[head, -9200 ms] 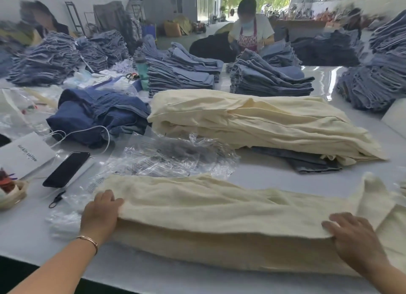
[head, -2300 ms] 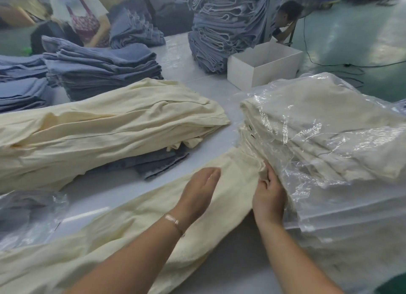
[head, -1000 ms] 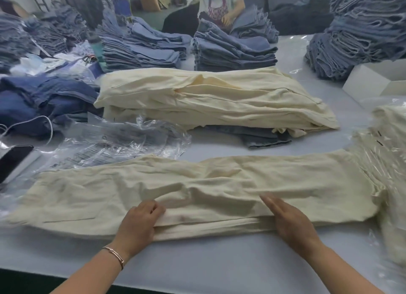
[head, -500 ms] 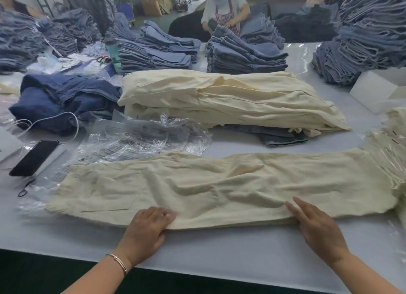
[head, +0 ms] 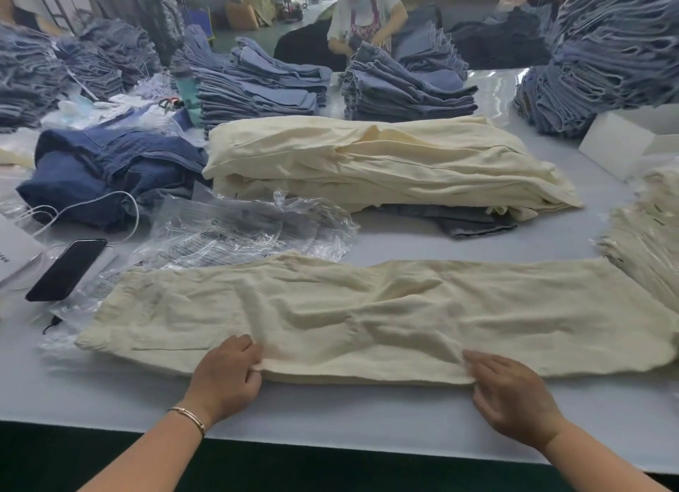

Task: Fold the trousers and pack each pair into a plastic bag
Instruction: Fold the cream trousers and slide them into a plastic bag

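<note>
Cream trousers (head: pixel 367 315) lie flat and lengthwise along the near tabletop edge, folded leg on leg, rumpled in the middle. Just behind their left end sits a crinkled heap of clear plastic bags (head: pixel 242 230), partly tucked under the fabric.

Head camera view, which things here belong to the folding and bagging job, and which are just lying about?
Job in hand:
cream trousers, near edge pinched by left hand and right hand
empty plastic bags
cream trouser pile

Lying about:
phone
white cable
green bottle
white box
</note>
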`<state>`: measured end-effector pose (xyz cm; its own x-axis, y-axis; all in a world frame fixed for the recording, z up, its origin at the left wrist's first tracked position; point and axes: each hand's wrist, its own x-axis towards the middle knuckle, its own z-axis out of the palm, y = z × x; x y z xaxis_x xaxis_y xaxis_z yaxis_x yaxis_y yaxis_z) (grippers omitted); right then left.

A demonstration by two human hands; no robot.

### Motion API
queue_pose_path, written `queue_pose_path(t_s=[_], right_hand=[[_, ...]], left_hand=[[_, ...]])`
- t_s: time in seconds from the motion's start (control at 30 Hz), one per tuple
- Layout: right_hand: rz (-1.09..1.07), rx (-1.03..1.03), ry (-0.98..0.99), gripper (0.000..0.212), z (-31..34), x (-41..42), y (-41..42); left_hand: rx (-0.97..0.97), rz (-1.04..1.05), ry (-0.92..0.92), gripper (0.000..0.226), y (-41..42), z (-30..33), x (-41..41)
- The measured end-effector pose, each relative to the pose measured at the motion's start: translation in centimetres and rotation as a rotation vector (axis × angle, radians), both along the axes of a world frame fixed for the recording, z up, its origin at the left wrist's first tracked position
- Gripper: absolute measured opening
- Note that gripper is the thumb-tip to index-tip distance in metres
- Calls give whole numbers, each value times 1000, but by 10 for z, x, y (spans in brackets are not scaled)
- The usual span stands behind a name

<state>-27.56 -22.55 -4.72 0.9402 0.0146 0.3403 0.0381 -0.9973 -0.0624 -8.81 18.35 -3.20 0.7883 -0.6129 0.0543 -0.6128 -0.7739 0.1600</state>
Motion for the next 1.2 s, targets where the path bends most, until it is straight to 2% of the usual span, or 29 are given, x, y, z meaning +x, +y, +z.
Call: queue_pose_path(t_s=[0.07, 0.1, 0.17, 0.27, 0.33, 0.4, 0.53, 0.67, 0.73, 0.8, 0.93, 1.07, 1.2], right_hand=[[-40, 33, 22, 7, 9, 4, 6], [-84, 69, 16, 15, 15, 10, 7], [-209, 165, -22, 29, 23, 25, 5], [-412, 304, 33, 18, 32, 47, -12], [-477, 369, 35, 13, 33, 58, -27], [-508, 406, 40, 18, 31, 71, -45], [-514, 383, 121, 42, 22, 101, -86], [-493, 314, 230, 52, 15, 143, -116], [-448, 287, 312, 47, 9, 163, -126], [-401, 313, 357, 34, 1, 177, -132], [-337, 333, 266, 7, -9, 187, -136], [-449, 313, 187, 8, -3, 187, -151], [-513, 326, 210, 11, 0, 189, -146]], left_hand=[[-10, 64, 96, 37, -1, -1, 6], [-40, 114, 116, 40, -6, 1, 10], [-147, 212, 88, 34, -25, 7, 19], [-305, 251, -45, 15, -64, 17, 40], [-339, 223, -58, 11, -90, 22, 60], [-269, 193, -21, 21, -113, 23, 85], [-67, 209, 19, 36, -139, 14, 125], [104, 225, -3, 32, -141, 2, 150], [100, 247, -26, 25, -144, -3, 156], [98, 265, -72, 16, -149, -4, 160], [145, 313, -105, 14, -159, -4, 163], [161, 517, -148, 2, -156, 2, 174], [94, 554, -147, 9, -163, 3, 176]])
